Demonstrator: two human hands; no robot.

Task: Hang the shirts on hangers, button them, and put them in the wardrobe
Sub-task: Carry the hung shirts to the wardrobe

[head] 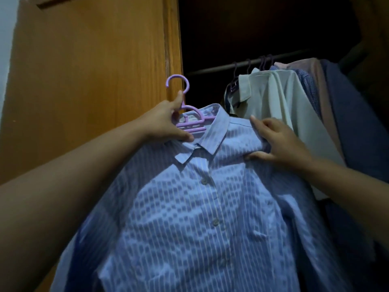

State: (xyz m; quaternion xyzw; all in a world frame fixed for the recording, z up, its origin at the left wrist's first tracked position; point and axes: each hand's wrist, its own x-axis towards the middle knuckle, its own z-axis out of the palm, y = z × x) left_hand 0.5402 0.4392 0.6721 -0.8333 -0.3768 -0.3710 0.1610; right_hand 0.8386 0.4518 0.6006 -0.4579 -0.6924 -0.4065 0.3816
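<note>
Lilac hanger (190, 121) gripped by left hand (166, 121), right hand (277, 142) pinching striped shirt (200, 218) shoulder

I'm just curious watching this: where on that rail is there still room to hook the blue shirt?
The rail is bare on its left stretch, between the wooden door and the first hung hanger. To the right it is crowded: the cream shirt and darker garments hang packed together. The left hand holds the purple hanger just below that gap.
</note>
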